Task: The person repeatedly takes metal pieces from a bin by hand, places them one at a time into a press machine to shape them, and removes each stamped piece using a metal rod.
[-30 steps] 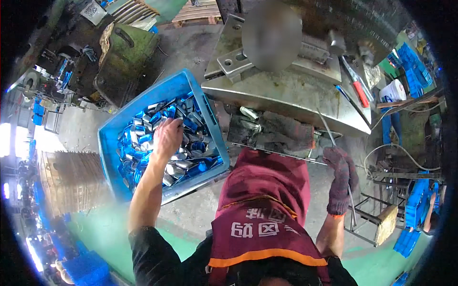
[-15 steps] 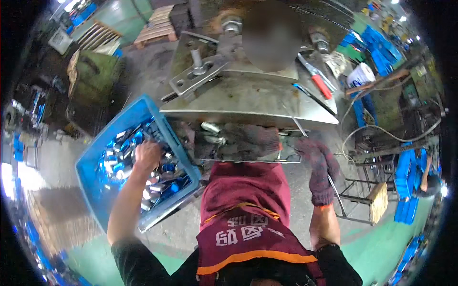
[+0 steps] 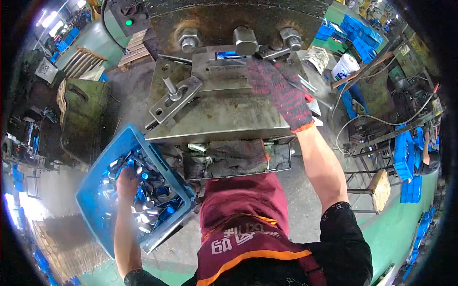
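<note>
My bare left hand (image 3: 127, 183) reaches into a blue plastic crate (image 3: 160, 148) of small shiny metal parts (image 3: 151, 209), some silver, some blue. Its fingers are bent down among the parts; what they grip is hard to make out. My right hand (image 3: 281, 90), in a dark red-and-grey knitted glove, is over the press die (image 3: 222, 81). It is closed around a thin metal rod (image 3: 326, 102), whose end sticks out past the glove. Just left of the gloved fingertips, a blue shiny part (image 3: 230, 55) lies in the die under the upper block.
Large bolts (image 3: 245, 40) line the upper press block (image 3: 214, 21). A slotted clamp (image 3: 175, 100) is bolted on the die's left. Below the bench edge hangs a metal tray (image 3: 234, 167) holding a glove (image 3: 238, 152). A stool (image 3: 380, 190) stands at right.
My right hand has moved from beside the bench up and forward onto the die. The upper press block with its bolts now shows clearly. My left hand has shifted left within the crate.
</note>
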Available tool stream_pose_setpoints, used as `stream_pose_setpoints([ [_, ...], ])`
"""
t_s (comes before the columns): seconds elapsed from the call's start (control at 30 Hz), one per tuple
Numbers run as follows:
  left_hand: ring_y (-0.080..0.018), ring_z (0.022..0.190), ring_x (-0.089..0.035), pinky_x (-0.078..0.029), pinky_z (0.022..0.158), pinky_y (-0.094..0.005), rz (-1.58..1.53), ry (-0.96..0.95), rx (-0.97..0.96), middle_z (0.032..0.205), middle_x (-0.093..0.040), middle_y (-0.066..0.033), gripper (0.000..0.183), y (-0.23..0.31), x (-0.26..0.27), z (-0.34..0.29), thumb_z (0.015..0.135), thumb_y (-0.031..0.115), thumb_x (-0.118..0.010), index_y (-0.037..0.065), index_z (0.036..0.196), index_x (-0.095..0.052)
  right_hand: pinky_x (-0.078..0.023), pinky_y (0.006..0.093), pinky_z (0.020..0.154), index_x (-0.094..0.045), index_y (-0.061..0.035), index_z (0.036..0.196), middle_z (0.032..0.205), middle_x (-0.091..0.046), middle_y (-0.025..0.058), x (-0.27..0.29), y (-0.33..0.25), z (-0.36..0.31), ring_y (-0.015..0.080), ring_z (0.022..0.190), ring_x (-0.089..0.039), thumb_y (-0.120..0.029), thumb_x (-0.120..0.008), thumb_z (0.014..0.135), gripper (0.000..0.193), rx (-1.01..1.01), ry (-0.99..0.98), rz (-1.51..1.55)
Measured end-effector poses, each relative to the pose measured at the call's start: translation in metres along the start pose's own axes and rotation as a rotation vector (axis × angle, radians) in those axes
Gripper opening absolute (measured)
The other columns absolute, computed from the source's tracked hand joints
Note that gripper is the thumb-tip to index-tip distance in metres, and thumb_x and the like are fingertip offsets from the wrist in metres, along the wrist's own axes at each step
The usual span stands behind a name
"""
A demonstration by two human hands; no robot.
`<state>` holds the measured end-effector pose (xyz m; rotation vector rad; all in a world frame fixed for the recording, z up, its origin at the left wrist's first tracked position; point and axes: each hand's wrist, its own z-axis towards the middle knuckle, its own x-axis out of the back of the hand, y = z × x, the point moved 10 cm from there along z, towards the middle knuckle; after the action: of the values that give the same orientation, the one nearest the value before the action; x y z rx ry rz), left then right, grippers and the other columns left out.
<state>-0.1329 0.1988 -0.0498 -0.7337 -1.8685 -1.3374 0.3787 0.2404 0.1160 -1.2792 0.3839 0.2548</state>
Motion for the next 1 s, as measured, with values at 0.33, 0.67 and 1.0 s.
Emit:
stream_pose_setpoints([
  [0.33,-0.0342,0.095,-0.064,-0.050,0.081,-0.0442,0.729,-0.430,-0.071,0.101,-0.066,-0.0184,0.047,0.037,-0.026,-0.042,0.081,0.012,-0.051,0.020,0.127,-0.053,-0.047,0.0340,0.093,-0.051,0.0077,0.122,0.117,-0.061,0.0171,-0.004,-0.012,-0.078,0.0233,0.108,-0.059,-0.023,-0.048,0.095,0.041,0.286,-0.058,-0.466],
  [0.67,-0.0354,0.091,-0.064,-0.049,0.081,-0.0438,0.340,-0.053,-0.204,0.091,-0.067,-0.0174,0.025,0.004,0.029,-0.047,0.081,0.025,-0.061,0.011,0.099,-0.070,-0.048,0.0428,0.092,-0.050,0.0060,0.125,0.121,-0.058,0.0207,0.054,-0.028,-0.178,0.0316,0.110,-0.059,-0.025,-0.046,0.097,0.042,0.080,0.169,-0.544],
  [1.0,-0.0101,0.060,-0.059,-0.049,0.049,-0.0237,-0.717,0.016,-0.109,0.075,-0.064,-0.0053,0.023,0.099,0.035,-0.065,0.084,0.016,-0.071,-0.003,0.093,-0.063,-0.050,0.0370,0.088,-0.054,0.0043,0.119,0.115,-0.062,0.0169,0.032,-0.019,-0.180,0.0240,0.104,-0.060,-0.015,-0.047,0.096,0.030,0.137,0.103,-0.466],
])
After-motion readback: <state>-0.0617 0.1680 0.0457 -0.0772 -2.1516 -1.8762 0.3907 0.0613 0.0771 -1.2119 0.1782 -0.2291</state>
